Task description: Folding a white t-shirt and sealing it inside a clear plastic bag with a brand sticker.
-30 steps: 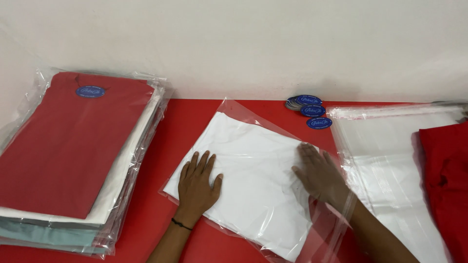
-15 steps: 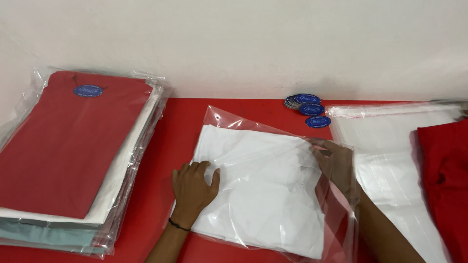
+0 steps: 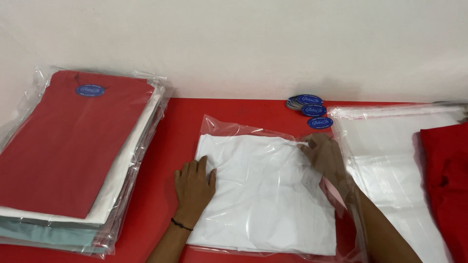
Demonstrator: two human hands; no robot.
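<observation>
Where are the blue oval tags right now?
In the head view, the blue oval tags lie on the red table by the wall, right of centre, just beyond the right hand.

Garment packing workbench, red tabletop [image 3: 180,122] against white wall, stack of bagged folded shirts [image 3: 73,151], pile of clear polybags [image 3: 390,156], blue oval labels [image 3: 309,108]

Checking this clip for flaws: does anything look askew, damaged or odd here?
Nothing is damaged or spilled. The white garment lies slightly askew inside its clear bag, the left hand flat on it, the right hand under the plastic.
</observation>
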